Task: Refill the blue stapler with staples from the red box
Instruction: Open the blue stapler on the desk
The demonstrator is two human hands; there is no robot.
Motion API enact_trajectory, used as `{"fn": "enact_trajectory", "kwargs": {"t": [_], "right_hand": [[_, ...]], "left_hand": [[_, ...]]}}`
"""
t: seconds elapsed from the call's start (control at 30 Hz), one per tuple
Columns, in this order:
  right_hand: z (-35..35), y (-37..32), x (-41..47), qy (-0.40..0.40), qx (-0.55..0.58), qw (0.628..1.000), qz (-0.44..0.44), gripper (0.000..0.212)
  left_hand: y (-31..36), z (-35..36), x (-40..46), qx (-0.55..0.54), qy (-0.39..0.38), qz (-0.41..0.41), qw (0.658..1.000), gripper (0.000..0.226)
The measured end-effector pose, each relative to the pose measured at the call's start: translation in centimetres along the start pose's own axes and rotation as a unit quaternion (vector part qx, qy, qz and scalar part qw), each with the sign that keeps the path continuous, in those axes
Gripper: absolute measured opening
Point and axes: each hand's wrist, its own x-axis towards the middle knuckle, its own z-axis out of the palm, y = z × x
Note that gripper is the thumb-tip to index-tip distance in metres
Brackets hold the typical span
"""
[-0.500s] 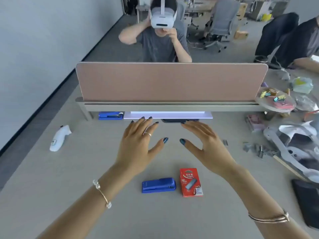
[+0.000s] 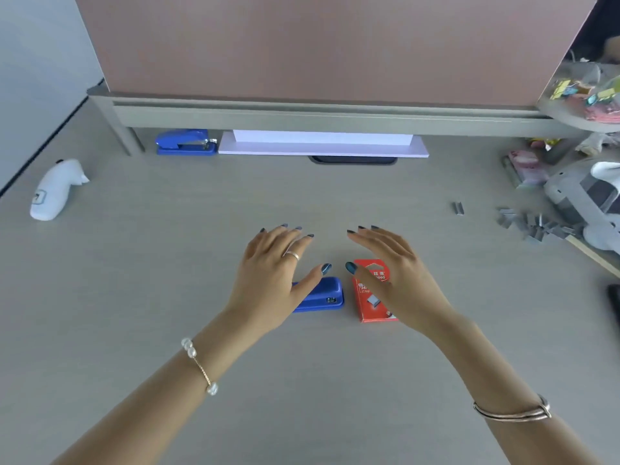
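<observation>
— What has changed since half a second ago?

— Both hands have come down and nearer. The left hand [image 2: 271, 273] now hangs over the blue stapler [image 2: 323, 295], hiding its left part; the right hand [image 2: 396, 280] covers the right side of the red box [image 2: 370, 293].

— Holding anything?

— No. Fingers spread flat, both empty. Actual contact I cannot tell.

— And the items?

— Unmoved on the desk [image 2: 134, 297], side by side, box shut.

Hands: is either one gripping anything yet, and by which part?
Nothing is held. Left hand hovers open over the blue stapler; right hand hovers open over the red box. Fingers are spread, not closed around either.
</observation>
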Motion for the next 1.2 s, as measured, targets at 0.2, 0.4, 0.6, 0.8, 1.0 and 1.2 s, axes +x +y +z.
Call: {"fn": "enact_trajectory", "kwargs": {"t": [0.2, 0.4, 0.6, 0.8, 1.0, 1.2], "right_hand": [[3.7, 2.8, -1.5, 0.003, -0.018, 0.999, -0.028, 0.046], [5.2, 3.7, -3.0, 0.003, -0.071, 0.996, -0.061, 0.050], [6.9, 3.3, -3.1, -0.008, -0.101, 0.994, -0.044, 0.017], [7.2, 3.4, -3.4, 0.025, -0.066, 0.995, -0.076, 0.035], [7.3, 3.2, -3.2, 0.050, -0.078, 0.992, -0.081, 0.030], [7.6, 3.6, -3.2, 0.053, -0.077, 0.991, -0.091, 0.024]], "left_hand": [[-0.5, 4.1, -2.2, -0.031, 0.016, 0.018, 0.999, 0.052], [-0.1, 5.8, -3.6, -0.063, 0.035, 0.027, 0.997, 0.052], [0.5, 5.7, -4.4, -0.118, 0.071, 0.004, 0.990, 0.027], [0.4, 6.4, -4.6, -0.112, 0.081, 0.031, 0.990, 0.030], [-0.3, 5.3, -4.3, -0.332, 0.114, -0.002, 0.936, 0.023], [-2.8, 1.4, -5.0, -0.442, 0.087, -0.040, 0.892, 0.015]]}}
